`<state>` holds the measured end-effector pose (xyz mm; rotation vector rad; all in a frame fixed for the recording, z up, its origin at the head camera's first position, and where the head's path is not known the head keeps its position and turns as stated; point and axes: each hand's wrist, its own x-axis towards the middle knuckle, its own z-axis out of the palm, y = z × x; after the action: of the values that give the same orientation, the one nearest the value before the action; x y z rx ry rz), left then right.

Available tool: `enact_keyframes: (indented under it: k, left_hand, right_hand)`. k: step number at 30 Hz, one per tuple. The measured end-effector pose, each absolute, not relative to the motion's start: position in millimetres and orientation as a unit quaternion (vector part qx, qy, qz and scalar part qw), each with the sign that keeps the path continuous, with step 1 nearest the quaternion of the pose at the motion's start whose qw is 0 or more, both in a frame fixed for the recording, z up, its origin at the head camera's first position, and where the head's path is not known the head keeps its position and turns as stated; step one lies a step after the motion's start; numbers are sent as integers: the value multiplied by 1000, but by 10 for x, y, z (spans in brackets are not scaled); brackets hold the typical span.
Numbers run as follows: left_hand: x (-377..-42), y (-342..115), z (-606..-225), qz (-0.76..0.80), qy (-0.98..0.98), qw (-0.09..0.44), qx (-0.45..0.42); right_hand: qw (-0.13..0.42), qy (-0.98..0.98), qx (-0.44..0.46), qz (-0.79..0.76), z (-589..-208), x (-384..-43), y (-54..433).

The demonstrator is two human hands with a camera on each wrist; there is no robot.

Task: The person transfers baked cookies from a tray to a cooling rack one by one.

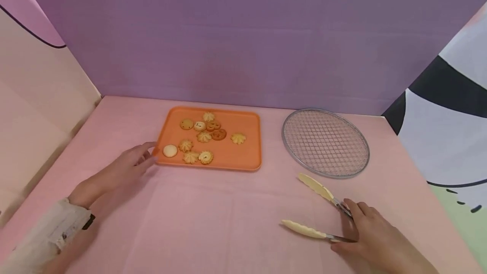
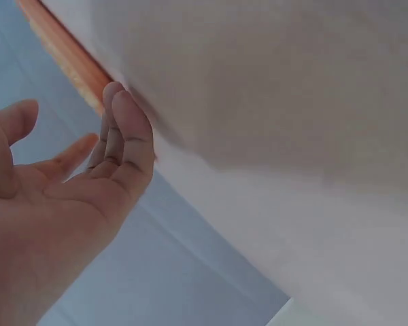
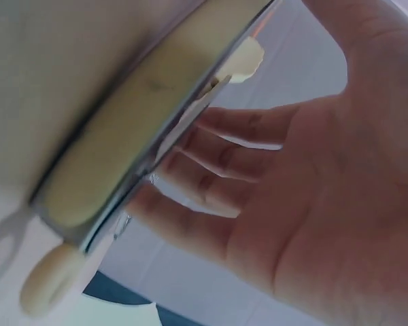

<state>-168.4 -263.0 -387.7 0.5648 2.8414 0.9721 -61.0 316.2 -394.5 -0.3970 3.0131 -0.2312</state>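
Observation:
My left hand [image 1: 127, 165] is beside the left edge of an orange tray [image 1: 236, 160], its fingertips right at the rim. In the left wrist view the thumb stands apart from the loosely bent fingers [image 2: 132, 125]. Several cookies lie on the tray, among them a pale round cookie [image 1: 170, 151] and a star-shaped cookie [image 1: 238, 138]. At the front right, my right hand [image 1: 376, 231] holds a pair of metal tongs [image 1: 342, 209] with cream-coloured tips, fingers along one arm and thumb at the other. The tongs are spread wide, nothing between their tips.
A round wire rack [image 1: 325, 143] with a grey rim lies right of the tray, behind the tongs. Purple panel [image 1: 243, 45] rises along the back of the pink tabletop [image 1: 213, 215]. Patterned panels border the left and right sides.

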Motion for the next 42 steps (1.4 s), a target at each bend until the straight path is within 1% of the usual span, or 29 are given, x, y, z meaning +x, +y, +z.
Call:
enact_keyframes:
  k: [3, 7, 13, 16, 21, 24, 31, 35, 42]
  left_hand:
    - [-1713, -2637, -3924, 327, 926, 50, 182]
    - [-1730, -2656, -3954, 322, 930, 37, 175]
    - [-1772, -2651, -3973, 292, 939, 24, 181]
    - [-1801, -2654, -3997, 283, 941, 20, 187]
    - [-1823, -2681, -4038, 282, 940, 9, 193]
    - [-1822, -2692, -4042, 286, 939, 4, 194]
    - [-1794, -2713, -4034, 304, 936, 22, 176]
    - [-1794, -2723, -4033, 314, 934, 16, 172]
    - [-1854, -2714, -4020, 334, 926, 36, 172]
  right_hand:
    - [51, 988, -127, -77, -3949, -596, 3236]
    - [46, 987, -134, -79, -3964, -599, 3310]
    - [53, 987, -123, -94, -3938, -600, 3317]
    - [20, 982, -138, -131, -3905, -575, 3302]
    - [-64, 962, -196, -180, -3876, -571, 3252]
    - [-92, 953, -214, -194, -3860, -578, 3206]
    - [-107, 941, -221, -231, -3780, -655, 3089]
    - [-124, 941, -220, -225, -3746, -732, 3017]
    - [-130, 942, -238, -198, -3663, -888, 2955]
